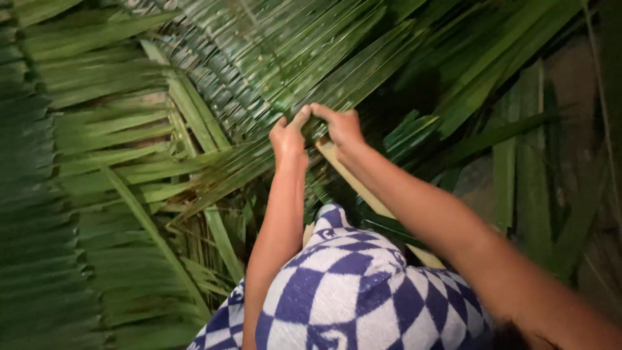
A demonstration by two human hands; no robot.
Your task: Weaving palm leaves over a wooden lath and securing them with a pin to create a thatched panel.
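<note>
Palm leaflet point(337, 91) runs diagonally from lower left up to upper right, lying across the woven frond mat point(214, 71). Left hand point(288, 137) and right hand point(340, 126) meet on it, fingertips pinching the strip, both forearms stretched out above the checkered blue-white cloth point(343, 285)

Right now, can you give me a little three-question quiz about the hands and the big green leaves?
1. True or false: both hands pinch the same long green palm leaf strip.
2. Which hand sits further left in the picture: A) left hand B) right hand?
3. What pattern is on the blue and white cloth below the arms?

Key: 1 true. 2 A. 3 checked squares.
</note>
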